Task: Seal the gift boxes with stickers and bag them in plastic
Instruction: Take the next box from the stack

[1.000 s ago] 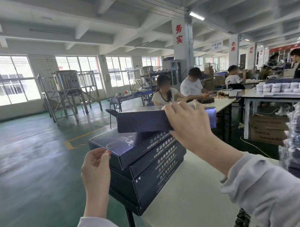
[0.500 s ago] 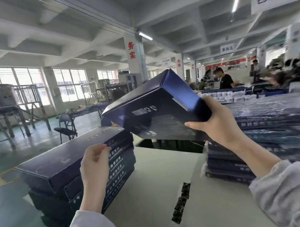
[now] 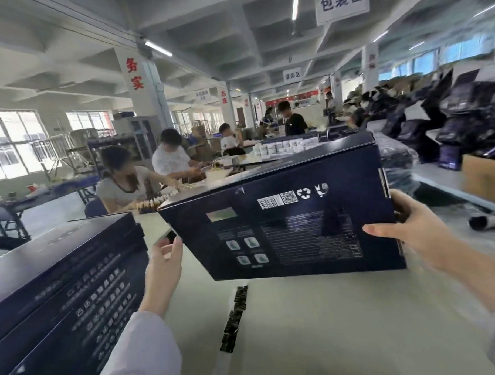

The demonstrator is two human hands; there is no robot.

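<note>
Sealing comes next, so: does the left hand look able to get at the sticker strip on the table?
Probably yes. The sticker strip lies bare on the table, just right of the left hand; the held box hangs above only its far end.

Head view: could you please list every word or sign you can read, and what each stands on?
"包装区": on the white hanging sign.
"务实": red, on the white pillar.
"灌装区": on the smaller hanging sign.
On the held gift box: barcode, QR code and recycling mark; fine print too small to read.
On the stacked gift boxes: side lettering too blurred.
On the farther small sign: blurred.
</note>
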